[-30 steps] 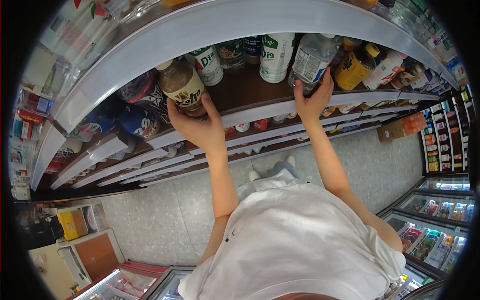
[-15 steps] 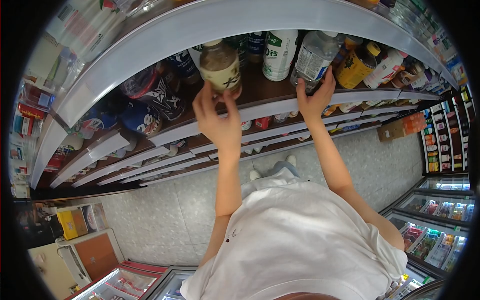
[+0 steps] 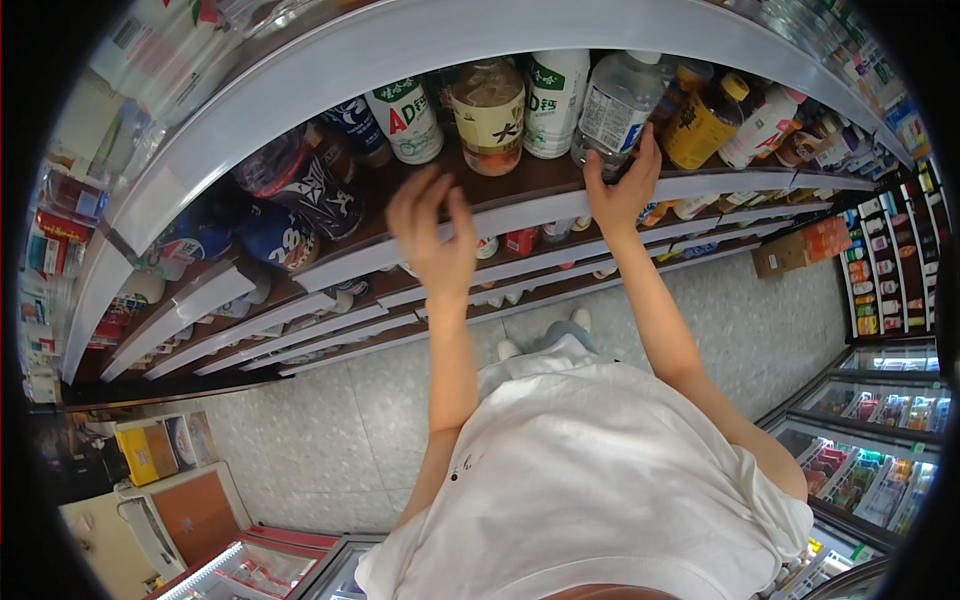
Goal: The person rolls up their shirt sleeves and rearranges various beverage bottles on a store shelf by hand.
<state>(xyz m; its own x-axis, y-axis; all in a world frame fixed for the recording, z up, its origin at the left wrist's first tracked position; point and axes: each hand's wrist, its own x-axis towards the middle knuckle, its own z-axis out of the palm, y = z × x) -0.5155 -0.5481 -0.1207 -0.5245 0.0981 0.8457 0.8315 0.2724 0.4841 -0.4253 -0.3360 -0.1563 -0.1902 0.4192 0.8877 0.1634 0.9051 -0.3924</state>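
My left hand (image 3: 434,232) is just off the shelf's front edge, fingers apart and slightly blurred, with nothing in it. Behind it, a bottle with a beige label (image 3: 489,118) stands upright on the shelf between a white AD calcium drink bottle (image 3: 405,120) and a second white bottle (image 3: 554,105). My right hand (image 3: 625,192) has its thumb and fingers around the lower part of a clear plastic bottle (image 3: 612,108) with a white label. That bottle leans slightly and its base is partly hidden by the hand.
A yellow-labelled bottle (image 3: 702,125) stands right of my right hand. Dark bottles, one with a silver pattern (image 3: 318,190), fill the shelf to the left. The shelf's pale front strip (image 3: 540,208) runs below the bottles. A cardboard box (image 3: 782,258) sits on the floor at right.
The beige-labelled bottle has moved right and back into the row, and my left hand has let go and drawn away. My right hand and the clear bottle have shifted slightly left.
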